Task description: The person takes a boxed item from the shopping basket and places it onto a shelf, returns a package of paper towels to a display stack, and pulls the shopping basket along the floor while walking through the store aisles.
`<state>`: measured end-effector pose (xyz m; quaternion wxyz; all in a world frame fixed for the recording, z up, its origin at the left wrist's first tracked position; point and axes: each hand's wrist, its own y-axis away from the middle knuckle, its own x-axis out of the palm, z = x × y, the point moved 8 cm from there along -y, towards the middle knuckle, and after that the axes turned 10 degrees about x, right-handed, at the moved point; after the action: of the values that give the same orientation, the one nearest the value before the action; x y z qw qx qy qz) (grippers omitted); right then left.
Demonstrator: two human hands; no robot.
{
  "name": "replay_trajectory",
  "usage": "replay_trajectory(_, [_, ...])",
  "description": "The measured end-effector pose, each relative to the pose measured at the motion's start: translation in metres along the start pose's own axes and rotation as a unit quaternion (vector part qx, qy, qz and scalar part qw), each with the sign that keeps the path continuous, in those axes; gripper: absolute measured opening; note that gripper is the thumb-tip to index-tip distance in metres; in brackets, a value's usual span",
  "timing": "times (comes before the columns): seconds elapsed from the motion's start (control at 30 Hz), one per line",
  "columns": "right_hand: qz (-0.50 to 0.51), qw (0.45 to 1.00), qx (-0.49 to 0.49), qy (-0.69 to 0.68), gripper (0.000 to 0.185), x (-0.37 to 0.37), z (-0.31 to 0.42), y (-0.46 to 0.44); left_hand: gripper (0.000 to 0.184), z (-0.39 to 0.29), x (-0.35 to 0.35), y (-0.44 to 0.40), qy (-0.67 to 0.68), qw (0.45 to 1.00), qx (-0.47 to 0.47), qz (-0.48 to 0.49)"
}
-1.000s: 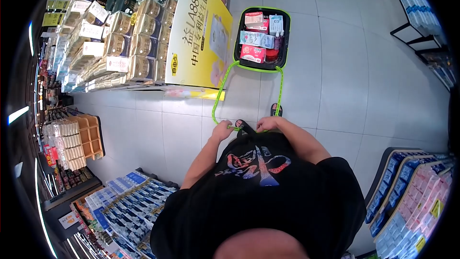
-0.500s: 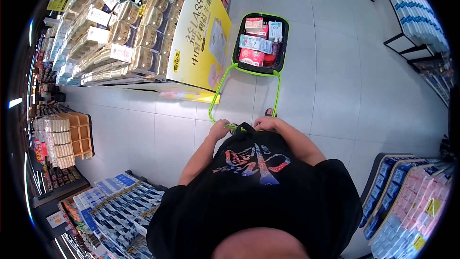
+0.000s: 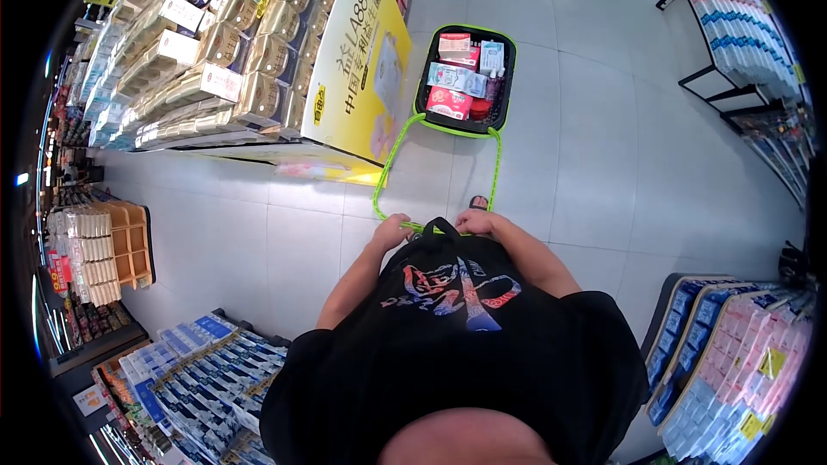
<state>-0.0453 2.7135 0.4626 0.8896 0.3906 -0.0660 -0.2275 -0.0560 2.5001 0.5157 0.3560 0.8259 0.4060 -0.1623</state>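
A black basket with a bright green rim (image 3: pixel 510 77) stands on the floor ahead of me. Inside it lie a red-and-pink box (image 3: pixel 449 103), a pale blue pack (image 3: pixel 457 79), a white box (image 3: pixel 492 56) and a red item (image 3: pixel 480 108). A green handle (image 3: pixel 378 186) loops from the basket back to my waist. My left hand (image 3: pixel 394 230) is closed round the left part of this handle. My right hand (image 3: pixel 475 222) is closed on its right part, close to my black shirt. The fingertips of both hands are partly hidden.
A stacked display of golden packs (image 3: pixel 263 95) with a yellow sign panel (image 3: pixel 358 77) rises at the left. Blue packs (image 3: pixel 207 370) are piled at lower left, pink and blue packs (image 3: pixel 732 353) at lower right. A black-framed rack (image 3: pixel 711 79) stands at upper right.
The stands at the left and lower right have shifted leftward in view, and the upper-right rack has come lower. The basket sits slightly lower in view. Both hands keep their hold on the handle.
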Motion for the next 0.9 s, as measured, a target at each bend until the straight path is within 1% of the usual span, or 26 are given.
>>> replay_trajectory(0.23, [-0.022,1.000,-0.002,-0.003,0.028,-0.001,-0.003,-0.004,0.038,0.009,-0.004,-0.003,-0.001,0.999,-0.021,0.033])
replay_trajectory(0.3, [-0.024,1.000,0.007,-0.007,0.028,0.000,0.000,-0.002,0.038,0.013,-0.006,-0.004,-0.015,1.000,-0.016,0.017])
replay_trajectory(0.37, [-0.029,0.999,0.013,-0.017,0.028,-0.002,0.002,-0.002,0.037,0.012,-0.006,-0.006,-0.016,1.000,-0.012,0.024])
replay_trajectory(0.43, [-0.029,0.999,0.021,0.012,0.031,-0.002,0.002,-0.001,0.036,0.008,-0.007,-0.004,-0.021,0.999,-0.009,0.036])
replay_trajectory(0.47, [-0.030,0.999,0.020,0.002,0.031,-0.003,0.007,0.002,0.035,0.005,-0.007,-0.004,-0.032,0.998,-0.008,0.044])
replay_trajectory(0.53, [-0.042,0.996,0.018,0.072,0.036,-0.009,0.019,0.010,0.035,0.001,-0.006,-0.006,-0.048,0.997,-0.008,0.059])
replay_trajectory(0.57, [-0.035,0.997,0.017,0.062,0.039,-0.010,0.022,0.011,0.035,-0.003,-0.008,-0.006,-0.072,0.995,-0.013,0.062])
replay_trajectory(0.63, [-0.024,0.998,0.011,0.064,0.039,-0.012,0.027,0.016,0.034,-0.012,-0.010,-0.007,-0.102,0.992,-0.019,0.072])
replay_trajectory(0.7, [-0.015,0.998,0.003,0.065,0.039,-0.019,0.039,0.021,0.034,-0.025,-0.018,-0.011,-0.154,0.982,-0.054,0.096])
replay_trajectory(0.77, [-0.014,0.995,-0.021,0.095,0.038,-0.021,0.045,0.019,0.034,-0.031,-0.021,-0.015,-0.176,0.977,-0.067,0.104])
replay_trajectory(0.8, [-0.015,0.996,-0.024,0.086,0.038,-0.025,0.046,0.019,0.035,-0.034,-0.026,-0.016,-0.194,0.973,-0.078,0.100])
replay_trajectory(0.87, [0.033,0.997,-0.038,0.060,0.038,-0.024,0.047,0.017,0.033,-0.048,-0.033,-0.021,-0.213,0.968,-0.077,0.110])
replay_trajectory(0.9, [0.031,0.997,-0.042,0.052,0.038,-0.026,0.047,0.017,0.033,-0.056,-0.037,-0.021,-0.225,0.964,-0.086,0.111])
